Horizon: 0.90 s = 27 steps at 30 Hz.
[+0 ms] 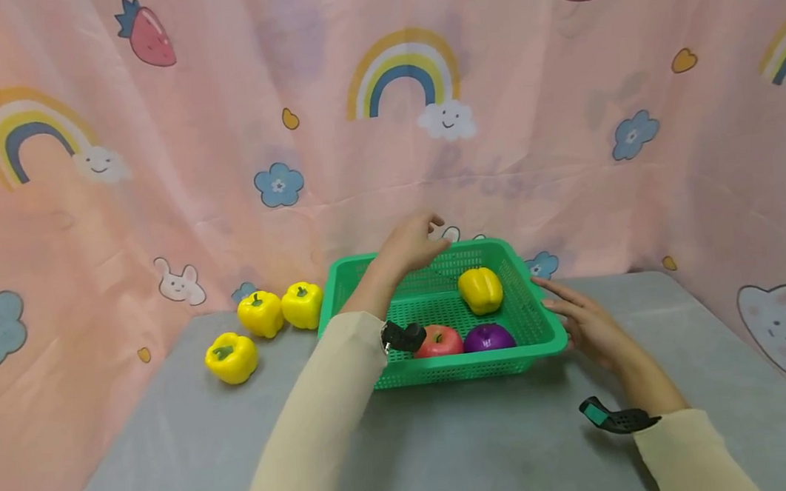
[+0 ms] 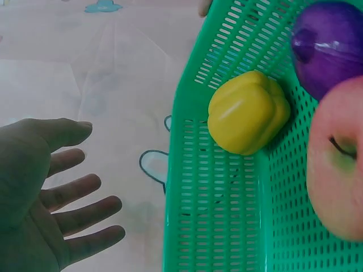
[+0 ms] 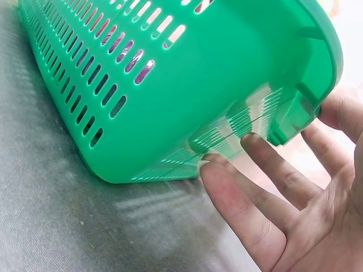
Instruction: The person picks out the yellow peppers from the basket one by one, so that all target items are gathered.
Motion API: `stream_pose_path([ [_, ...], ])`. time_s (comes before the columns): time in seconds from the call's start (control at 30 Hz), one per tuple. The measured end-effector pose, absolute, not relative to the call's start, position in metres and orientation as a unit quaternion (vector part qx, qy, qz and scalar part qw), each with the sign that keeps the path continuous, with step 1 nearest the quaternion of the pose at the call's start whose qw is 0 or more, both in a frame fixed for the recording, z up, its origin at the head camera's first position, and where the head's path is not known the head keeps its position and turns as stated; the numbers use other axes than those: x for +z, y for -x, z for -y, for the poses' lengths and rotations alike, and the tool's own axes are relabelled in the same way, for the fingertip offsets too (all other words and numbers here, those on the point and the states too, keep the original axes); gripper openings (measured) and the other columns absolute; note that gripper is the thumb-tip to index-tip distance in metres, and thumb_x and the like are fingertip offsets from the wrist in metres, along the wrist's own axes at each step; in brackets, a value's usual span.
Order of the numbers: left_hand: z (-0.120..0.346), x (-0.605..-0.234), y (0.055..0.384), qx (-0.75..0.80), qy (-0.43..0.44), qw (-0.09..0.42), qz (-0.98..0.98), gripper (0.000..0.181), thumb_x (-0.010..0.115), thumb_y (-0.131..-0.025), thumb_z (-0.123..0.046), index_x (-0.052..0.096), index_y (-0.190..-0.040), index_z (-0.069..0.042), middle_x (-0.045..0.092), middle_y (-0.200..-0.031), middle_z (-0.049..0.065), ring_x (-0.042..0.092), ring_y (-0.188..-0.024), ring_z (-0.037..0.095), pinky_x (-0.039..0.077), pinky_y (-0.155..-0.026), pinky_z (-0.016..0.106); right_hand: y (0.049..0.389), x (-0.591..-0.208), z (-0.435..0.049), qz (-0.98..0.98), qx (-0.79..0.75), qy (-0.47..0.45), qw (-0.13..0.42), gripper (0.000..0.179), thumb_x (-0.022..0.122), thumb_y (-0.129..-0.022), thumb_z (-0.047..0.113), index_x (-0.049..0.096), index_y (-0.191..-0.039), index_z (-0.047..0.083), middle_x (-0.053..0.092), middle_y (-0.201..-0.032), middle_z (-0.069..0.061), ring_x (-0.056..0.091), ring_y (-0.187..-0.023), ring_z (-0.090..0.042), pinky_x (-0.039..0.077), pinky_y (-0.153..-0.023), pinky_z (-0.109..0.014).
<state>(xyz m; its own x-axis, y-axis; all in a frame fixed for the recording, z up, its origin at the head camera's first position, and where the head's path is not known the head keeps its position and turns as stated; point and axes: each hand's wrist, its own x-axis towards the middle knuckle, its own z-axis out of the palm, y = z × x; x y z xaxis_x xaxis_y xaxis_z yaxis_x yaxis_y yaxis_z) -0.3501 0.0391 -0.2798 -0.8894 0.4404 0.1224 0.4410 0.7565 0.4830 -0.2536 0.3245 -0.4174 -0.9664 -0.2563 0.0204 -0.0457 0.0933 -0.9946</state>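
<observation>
A green plastic basket (image 1: pixel 551 339) with slotted walls stands on the table. Inside it are a yellow bell pepper (image 1: pixel 480 290), a red apple (image 1: pixel 439 341) and a shiny round purple onion-like piece (image 1: pixel 489 337). My left hand (image 1: pixel 414 243) reaches over the basket to its back rim, empty; in the left wrist view its spread fingers (image 2: pixel 85 220) are outside the basket wall. At the basket's right side, my right hand (image 1: pixel 587 330) touches the outer wall and rim with extended fingers (image 3: pixel 283 175). My left forearm hides the basket's front left part.
Three yellow bell peppers (image 1: pixel 232 358) lie on the grey table (image 1: pixel 457 450) left of the basket, two of them close to its left wall. Behind the table hangs a pink printed curtain (image 1: pixel 214 136).
</observation>
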Motion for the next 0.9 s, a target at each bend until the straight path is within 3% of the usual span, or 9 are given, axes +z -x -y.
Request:
stream_pose_path([
  [0.2, -0.054, -0.285, 0.363, -0.242, 0.253, 0.005, 0.937, 0.04, 0.056, -0.095, -0.033, 0.057, -0.128, -0.012, 0.061, -0.126, 0.011, 0.058, -0.111, 0.023, 0.05, -0.092, 0.037, 0.252, -0.418, -0.324, -0.743, -0.659, 0.091, 0.076, 0.054, 0.038, -0.103, 0.036, 0.02, -0.153, 0.03, 0.032, -0.144, 0.001, 0.068, -0.096, -0.015, 0.059, -0.068, -0.041],
  [0.37, -0.066, -0.297, 0.368, -0.248, 0.254, -0.002, 0.935, 0.04, 0.059, -0.094, -0.032, 0.058, -0.128, -0.01, 0.063, -0.125, 0.011, 0.06, -0.112, 0.023, 0.051, -0.09, 0.035, 0.251, -0.417, -0.323, -0.74, -0.663, 0.086, 0.076, 0.055, 0.04, -0.103, 0.037, 0.02, -0.153, 0.03, 0.03, -0.148, -0.006, 0.068, -0.097, -0.016, 0.059, -0.069, -0.042],
  [0.6, -0.081, -0.317, 0.371, -0.276, 0.232, -0.025, 0.932, 0.039, 0.059, -0.094, -0.03, 0.059, -0.126, -0.007, 0.06, -0.128, 0.01, 0.058, -0.114, 0.024, 0.051, -0.092, 0.035, 0.25, -0.417, -0.325, -0.734, -0.669, 0.086, 0.079, 0.054, 0.04, -0.103, 0.036, 0.021, -0.153, 0.03, 0.048, -0.129, 0.011, 0.069, -0.095, -0.018, 0.059, -0.069, -0.043],
  [0.9, -0.095, -0.327, 0.369, -0.331, 0.172, -0.053, 0.926, 0.041, 0.058, -0.095, -0.032, 0.057, -0.128, -0.009, 0.053, -0.137, 0.012, 0.054, -0.12, 0.028, 0.05, -0.095, 0.041, 0.25, -0.419, -0.324, -0.731, -0.673, 0.076, 0.079, 0.053, 0.04, -0.103, 0.036, 0.022, -0.153, 0.031, 0.048, -0.128, 0.012, 0.07, -0.093, -0.019, 0.059, -0.068, -0.043],
])
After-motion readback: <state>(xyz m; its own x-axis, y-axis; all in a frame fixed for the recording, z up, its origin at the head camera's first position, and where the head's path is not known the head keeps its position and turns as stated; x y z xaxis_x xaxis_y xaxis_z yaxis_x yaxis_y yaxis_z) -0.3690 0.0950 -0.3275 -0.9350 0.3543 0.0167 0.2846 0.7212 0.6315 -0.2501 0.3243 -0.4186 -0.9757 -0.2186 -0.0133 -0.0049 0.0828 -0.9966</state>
